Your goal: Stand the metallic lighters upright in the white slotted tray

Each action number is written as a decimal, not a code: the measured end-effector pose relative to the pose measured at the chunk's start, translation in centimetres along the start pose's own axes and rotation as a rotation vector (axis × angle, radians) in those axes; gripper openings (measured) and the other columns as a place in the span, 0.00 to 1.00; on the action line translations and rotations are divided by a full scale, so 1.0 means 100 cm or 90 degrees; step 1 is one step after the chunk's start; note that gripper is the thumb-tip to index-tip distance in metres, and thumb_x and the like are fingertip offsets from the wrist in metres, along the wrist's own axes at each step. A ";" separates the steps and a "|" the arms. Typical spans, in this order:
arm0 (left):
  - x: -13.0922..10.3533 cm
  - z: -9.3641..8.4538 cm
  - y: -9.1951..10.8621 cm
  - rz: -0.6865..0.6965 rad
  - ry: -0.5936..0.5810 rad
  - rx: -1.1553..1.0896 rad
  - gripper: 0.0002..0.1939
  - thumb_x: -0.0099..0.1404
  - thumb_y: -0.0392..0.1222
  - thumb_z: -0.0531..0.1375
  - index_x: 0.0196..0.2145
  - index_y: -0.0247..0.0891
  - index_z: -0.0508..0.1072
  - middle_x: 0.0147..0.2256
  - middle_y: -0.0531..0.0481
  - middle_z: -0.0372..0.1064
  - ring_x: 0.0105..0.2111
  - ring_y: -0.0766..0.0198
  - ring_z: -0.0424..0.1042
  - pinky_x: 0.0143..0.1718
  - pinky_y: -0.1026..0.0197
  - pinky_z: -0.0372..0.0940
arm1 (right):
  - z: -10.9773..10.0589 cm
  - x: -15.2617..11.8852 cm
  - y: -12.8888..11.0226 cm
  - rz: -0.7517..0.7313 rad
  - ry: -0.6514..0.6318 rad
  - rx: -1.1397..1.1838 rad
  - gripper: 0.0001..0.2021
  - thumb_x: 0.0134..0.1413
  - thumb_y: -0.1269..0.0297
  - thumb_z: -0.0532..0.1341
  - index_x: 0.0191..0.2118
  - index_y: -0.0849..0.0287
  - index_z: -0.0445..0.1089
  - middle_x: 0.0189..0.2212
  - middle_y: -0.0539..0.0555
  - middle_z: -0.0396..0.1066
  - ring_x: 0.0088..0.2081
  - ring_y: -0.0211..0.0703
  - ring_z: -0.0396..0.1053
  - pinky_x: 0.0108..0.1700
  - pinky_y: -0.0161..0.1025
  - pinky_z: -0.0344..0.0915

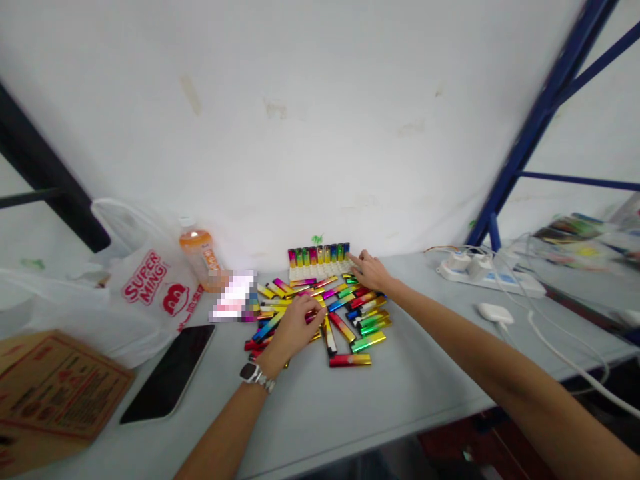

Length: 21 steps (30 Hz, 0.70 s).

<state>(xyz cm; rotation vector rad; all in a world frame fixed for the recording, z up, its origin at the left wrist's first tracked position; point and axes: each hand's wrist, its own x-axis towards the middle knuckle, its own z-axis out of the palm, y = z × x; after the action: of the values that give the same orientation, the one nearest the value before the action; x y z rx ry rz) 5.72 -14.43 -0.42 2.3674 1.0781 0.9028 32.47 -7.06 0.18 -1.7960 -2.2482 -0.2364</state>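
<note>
Many shiny multicoloured lighters (pixel 351 360) lie in a loose pile on the table. Behind them stands a white tray (pixel 305 273) with small slots, its back row filled by upright lighters (pixel 313 255). My left hand (pixel 300 323), wearing a watch on the wrist, is over the left middle of the pile. Its fingers are curled together among the lighters, and what they hold is hidden. At the tray's right end, my right hand (pixel 371 272) has its fingertips closed at the last upright lighter (pixel 346 251), touching it.
To the left are a phone (pixel 170 373), a cardboard box (pixel 60 393), a white plastic bag (pixel 145 293) and an orange drink bottle (pixel 197 250). A power strip (pixel 493 277) with cables and a white charger (pixel 495 313) lie right. A wall rises behind the table.
</note>
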 end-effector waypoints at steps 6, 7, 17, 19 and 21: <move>0.000 0.002 -0.004 0.004 -0.002 0.005 0.15 0.69 0.48 0.54 0.28 0.39 0.72 0.33 0.46 0.71 0.38 0.57 0.69 0.43 0.54 0.63 | -0.012 -0.007 0.004 0.019 -0.081 0.092 0.16 0.52 0.64 0.61 0.48 0.59 0.74 0.46 0.59 0.71 0.42 0.46 0.71 0.46 0.37 0.64; 0.000 0.002 -0.004 0.003 -0.002 0.004 0.15 0.69 0.48 0.54 0.29 0.39 0.73 0.34 0.46 0.71 0.39 0.56 0.69 0.44 0.54 0.63 | -0.015 -0.004 0.005 0.029 -0.125 0.103 0.15 0.50 0.64 0.63 0.45 0.58 0.76 0.45 0.58 0.72 0.41 0.46 0.72 0.44 0.36 0.64; -0.001 0.000 -0.003 0.011 0.012 -0.012 0.16 0.69 0.48 0.54 0.28 0.39 0.70 0.33 0.47 0.70 0.37 0.58 0.68 0.42 0.56 0.64 | -0.023 0.022 -0.008 0.038 -0.206 0.155 0.11 0.39 0.63 0.70 0.34 0.59 0.78 0.30 0.52 0.76 0.31 0.42 0.70 0.33 0.34 0.63; -0.001 0.000 -0.003 0.009 0.009 -0.012 0.15 0.69 0.48 0.54 0.28 0.39 0.71 0.33 0.46 0.70 0.38 0.58 0.68 0.42 0.55 0.64 | -0.025 0.020 -0.010 -0.008 -0.117 0.184 0.11 0.43 0.62 0.69 0.35 0.60 0.76 0.33 0.54 0.75 0.34 0.43 0.70 0.36 0.36 0.63; -0.001 0.000 -0.003 0.007 0.007 -0.015 0.15 0.69 0.48 0.54 0.28 0.39 0.71 0.34 0.46 0.70 0.38 0.58 0.69 0.42 0.55 0.64 | -0.028 0.016 -0.014 -0.053 -0.024 0.254 0.10 0.47 0.62 0.66 0.36 0.61 0.73 0.34 0.55 0.72 0.35 0.43 0.68 0.38 0.37 0.63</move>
<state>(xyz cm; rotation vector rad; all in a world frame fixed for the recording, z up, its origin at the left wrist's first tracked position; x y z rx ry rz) 5.53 -14.30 -0.62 2.3543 1.0549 0.9290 31.04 -6.67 3.36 -1.5099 -2.2034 0.2185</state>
